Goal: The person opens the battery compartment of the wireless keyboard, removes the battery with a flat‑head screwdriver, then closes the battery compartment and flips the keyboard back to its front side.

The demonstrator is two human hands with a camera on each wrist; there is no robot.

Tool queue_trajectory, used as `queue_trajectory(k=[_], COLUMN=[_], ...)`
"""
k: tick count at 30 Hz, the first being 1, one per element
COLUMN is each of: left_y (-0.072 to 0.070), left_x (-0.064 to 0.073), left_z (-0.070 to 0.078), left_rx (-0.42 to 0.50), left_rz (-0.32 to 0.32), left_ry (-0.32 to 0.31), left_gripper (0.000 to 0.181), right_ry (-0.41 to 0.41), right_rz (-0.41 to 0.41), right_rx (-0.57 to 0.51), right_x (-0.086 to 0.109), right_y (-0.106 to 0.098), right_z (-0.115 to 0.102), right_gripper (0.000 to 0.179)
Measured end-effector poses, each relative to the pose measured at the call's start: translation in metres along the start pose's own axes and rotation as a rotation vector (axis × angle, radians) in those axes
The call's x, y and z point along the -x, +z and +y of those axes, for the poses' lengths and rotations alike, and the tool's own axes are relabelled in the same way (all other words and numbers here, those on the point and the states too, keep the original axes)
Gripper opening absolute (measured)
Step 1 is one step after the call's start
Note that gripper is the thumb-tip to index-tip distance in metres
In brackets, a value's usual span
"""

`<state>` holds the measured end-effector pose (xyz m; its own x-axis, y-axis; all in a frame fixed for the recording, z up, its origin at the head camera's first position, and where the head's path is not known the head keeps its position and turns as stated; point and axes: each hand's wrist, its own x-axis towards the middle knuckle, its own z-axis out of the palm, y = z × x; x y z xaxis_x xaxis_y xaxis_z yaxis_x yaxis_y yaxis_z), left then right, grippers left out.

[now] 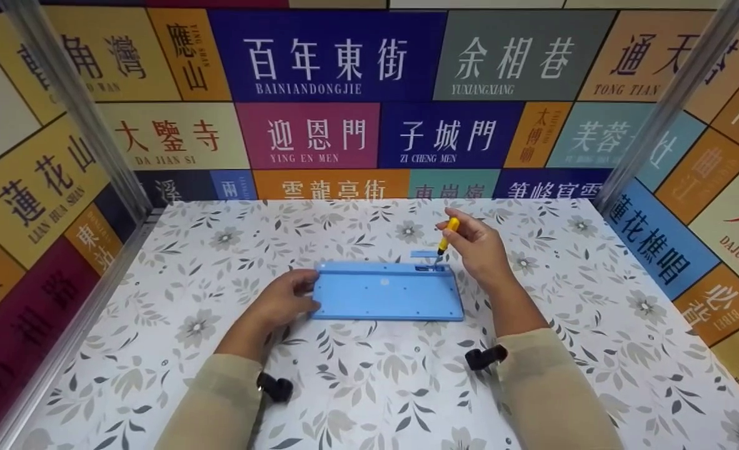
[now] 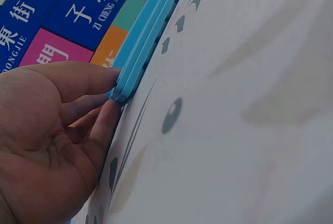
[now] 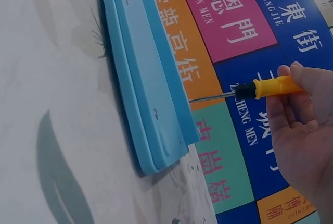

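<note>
Head view: right hand (image 1: 483, 251) pinches a yellow screwdriver (image 1: 449, 235), tip at the battery compartment (image 1: 424, 269), far right on the crosswise blue keyboard (image 1: 382, 301); left hand (image 1: 281, 300) grips its left end.

The inside of the slot (image 1: 429, 269) in the blue board (image 1: 382, 300) was too small to make out, toward the far edge of the table (image 1: 369, 406). In the right wrist view the board hid the tip of the yellow screwdriver (image 1: 449, 234), and the right hand (image 1: 482, 251) covered its handle's end. The left wrist view cut off the board's upper end and blurred some printed leaves (image 2: 286, 104). The table's near edge fell outside the head view; its far edge hid the teal sign's (image 1: 452, 185) bottom.
</note>
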<state>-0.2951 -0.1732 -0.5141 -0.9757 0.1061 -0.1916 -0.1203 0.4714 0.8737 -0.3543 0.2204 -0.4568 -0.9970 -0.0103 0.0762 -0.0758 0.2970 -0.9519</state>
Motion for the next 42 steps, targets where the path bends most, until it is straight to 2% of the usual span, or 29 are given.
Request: queue_trajectory(k=[8,12,16,22,32,42], left_y=[-0.001,-0.001,-0.001,-0.002,-0.001,-0.002], left_x=[0.001,0.002,0.001,0.000,0.000,0.000], left_z=[0.003,0.005,0.004,0.002,0.003,0.001], left_rx=[-0.008,-0.007,-0.001,-0.005,0.012,-0.040], left_rz=[0.005,0.007,0.001,-0.005,-0.006,-0.003], left_ry=[0.013,-0.010,-0.003,0.030,0.030,0.030], left_gripper=[0.066,0.067,0.067,0.067,0.066,0.065], right_ry=[-0.010,0.021,0.040,0.034,0.053,0.019], right_rz=[0.008,0.026,0.027,0.038,0.066,0.059], right_rx=[-0.045,-0.112,-0.157,-0.157,-0.174,-0.201], right_x=[-0.003,-0.004,-0.004,-0.003,-0.003,-0.002], right_y=[-0.009,-0.017,-0.020,-0.018,-0.015,-0.015], right_z=[0.007,0.015,0.018,0.016,0.015,0.016], right_gripper=[0.041,0.042,0.042,0.040,0.038,0.038])
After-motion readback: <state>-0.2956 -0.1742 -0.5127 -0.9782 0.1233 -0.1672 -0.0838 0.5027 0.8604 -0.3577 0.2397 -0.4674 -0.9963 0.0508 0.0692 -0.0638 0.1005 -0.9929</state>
